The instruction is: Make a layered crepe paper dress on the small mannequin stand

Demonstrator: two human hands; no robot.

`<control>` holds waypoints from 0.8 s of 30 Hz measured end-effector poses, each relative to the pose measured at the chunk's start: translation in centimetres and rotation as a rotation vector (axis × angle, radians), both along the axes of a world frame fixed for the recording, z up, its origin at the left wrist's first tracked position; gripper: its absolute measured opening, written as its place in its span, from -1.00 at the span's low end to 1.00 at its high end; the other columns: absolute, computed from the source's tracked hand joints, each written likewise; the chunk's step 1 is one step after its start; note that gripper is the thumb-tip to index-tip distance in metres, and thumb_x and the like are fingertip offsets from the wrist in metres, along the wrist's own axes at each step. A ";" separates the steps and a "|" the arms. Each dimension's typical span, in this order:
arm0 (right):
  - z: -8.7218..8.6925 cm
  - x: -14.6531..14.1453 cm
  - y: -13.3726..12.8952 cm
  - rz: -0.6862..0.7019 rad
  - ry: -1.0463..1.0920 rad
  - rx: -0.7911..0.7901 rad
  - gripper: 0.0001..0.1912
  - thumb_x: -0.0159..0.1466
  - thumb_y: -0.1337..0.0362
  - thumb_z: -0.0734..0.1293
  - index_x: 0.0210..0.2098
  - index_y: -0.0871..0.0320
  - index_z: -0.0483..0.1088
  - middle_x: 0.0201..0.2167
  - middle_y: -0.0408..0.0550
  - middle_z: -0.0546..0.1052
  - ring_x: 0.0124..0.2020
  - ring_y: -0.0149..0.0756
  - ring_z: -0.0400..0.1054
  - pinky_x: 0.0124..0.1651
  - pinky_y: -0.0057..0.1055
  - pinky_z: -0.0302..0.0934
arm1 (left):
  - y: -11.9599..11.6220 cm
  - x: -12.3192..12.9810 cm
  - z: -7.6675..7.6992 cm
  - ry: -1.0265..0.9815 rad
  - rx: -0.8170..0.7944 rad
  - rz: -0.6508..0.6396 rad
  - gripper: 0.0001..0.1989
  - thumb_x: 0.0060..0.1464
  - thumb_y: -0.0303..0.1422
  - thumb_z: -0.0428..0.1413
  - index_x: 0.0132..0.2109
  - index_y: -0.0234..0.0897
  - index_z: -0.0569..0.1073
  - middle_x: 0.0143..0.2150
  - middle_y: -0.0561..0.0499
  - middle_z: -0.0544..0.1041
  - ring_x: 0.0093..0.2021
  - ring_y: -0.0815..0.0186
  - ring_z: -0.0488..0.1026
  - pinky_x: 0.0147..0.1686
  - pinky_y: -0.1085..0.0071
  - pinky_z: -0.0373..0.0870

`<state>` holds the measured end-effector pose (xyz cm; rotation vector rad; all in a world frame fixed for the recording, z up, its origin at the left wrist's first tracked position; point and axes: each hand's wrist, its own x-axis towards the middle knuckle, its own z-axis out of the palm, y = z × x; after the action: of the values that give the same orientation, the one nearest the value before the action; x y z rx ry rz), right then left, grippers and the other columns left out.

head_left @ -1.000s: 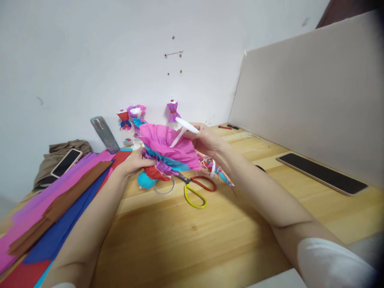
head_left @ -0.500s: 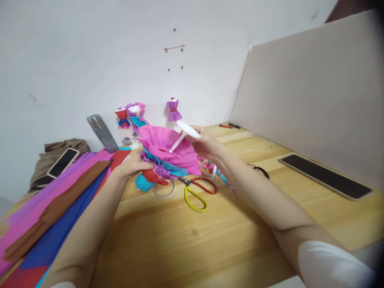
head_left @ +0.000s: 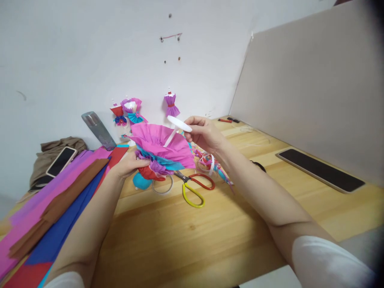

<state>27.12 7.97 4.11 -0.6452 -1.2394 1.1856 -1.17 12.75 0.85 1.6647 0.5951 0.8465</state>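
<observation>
The left hand (head_left: 130, 163) gripped a paper dress (head_left: 159, 136) by its bunched purple part, holding it over the table (head_left: 150, 240) with the pink skirt opening upward. The right hand (head_left: 204, 132) pinched the round base of a white stand (head_left: 180, 123), its stem reaching into the skirt; I couldn't tell how far. Below lay the scissors (head_left: 193, 205), near a ring (head_left: 163, 193) and a blue ball (head_left: 141, 182). Three dressed dummies (head_left: 171, 106) stood by the wall (head_left: 75, 60).
</observation>
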 end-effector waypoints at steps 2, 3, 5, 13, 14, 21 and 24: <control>0.0 0.2 0.0 -0.020 -0.010 -0.005 -0.68 -0.01 0.19 0.57 -0.36 0.14 0.43 -0.58 -0.26 0.45 -0.60 -0.50 0.29 -0.47 -0.51 0.22 | 0.1 -0.1 0.0 -0.006 -0.012 -0.001 -0.46 -0.25 -0.24 0.53 -0.06 -0.31 0.67 -0.10 -0.20 0.72 -0.09 -0.01 0.67 0.00 0.15 0.57; 0.1 0.2 -0.1 -0.028 -0.014 -0.014 -0.68 0.00 0.18 0.56 -0.34 0.14 0.43 -0.57 -0.25 0.45 -0.59 -0.50 0.29 -0.48 -0.51 0.21 | 0.1 -0.1 0.0 -0.011 -0.018 -0.004 -0.45 -0.25 -0.23 0.53 -0.06 -0.32 0.67 -0.10 -0.21 0.72 -0.09 -0.02 0.67 0.01 0.14 0.56; 0.1 0.0 -0.2 -0.030 -0.037 -0.039 -0.67 -0.01 0.18 0.56 -0.32 0.14 0.44 -0.55 -0.25 0.45 -0.58 -0.49 0.29 -0.51 -0.51 0.17 | 0.2 -0.2 -0.1 -0.030 -0.022 -0.011 -0.44 -0.26 -0.22 0.53 -0.06 -0.32 0.66 -0.09 -0.22 0.72 -0.08 -0.02 0.67 0.02 0.14 0.56; 0.3 -0.5 -0.7 -0.215 -0.195 -0.014 -0.73 0.00 0.21 0.54 -0.35 0.12 0.47 -0.56 -0.23 0.44 -0.59 -0.47 0.23 -0.54 -0.46 0.05 | -0.2 0.2 0.2 -0.068 -0.087 0.029 -0.46 -0.27 -0.21 0.55 -0.10 -0.32 0.66 -0.19 -0.15 0.72 -0.11 0.00 0.68 0.04 0.14 0.55; 0.4 -0.4 -0.7 -0.251 -0.199 0.007 -0.75 0.01 0.20 0.54 -0.36 0.11 0.47 -0.55 -0.21 0.46 -0.59 -0.46 0.23 -0.53 -0.44 0.06 | -0.4 0.4 0.3 -0.073 -0.115 0.044 -0.47 -0.26 -0.21 0.55 -0.12 -0.32 0.66 -0.20 -0.14 0.72 -0.12 0.01 0.68 0.03 0.14 0.55; 1.0 -0.7 -2.6 -0.400 -0.324 0.298 -0.69 0.28 -0.05 0.38 -0.40 0.03 0.54 -0.43 -0.06 0.59 -0.37 -0.24 0.45 -0.25 -0.25 0.36 | -2.0 2.0 1.0 -0.150 -0.213 0.095 -0.51 -0.25 -0.20 0.54 -0.16 -0.31 0.66 -0.19 -0.13 0.73 -0.11 0.03 0.69 0.04 0.13 0.56; 1.0 -1.9 -3.5 -0.425 -0.486 0.414 -0.67 0.20 -0.04 0.47 -0.16 0.02 0.58 -0.15 -0.05 0.67 -0.13 -0.14 0.53 -0.04 -0.18 0.41 | -2.6 2.5 1.3 -0.134 -0.222 0.075 -0.57 -0.19 -0.20 0.52 -0.17 -0.29 0.67 -0.15 -0.13 0.73 -0.10 0.02 0.68 0.05 0.11 0.56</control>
<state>25.18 4.44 5.15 -0.8556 -1.5945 0.4062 1.37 10.14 2.11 1.3810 0.6367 0.9045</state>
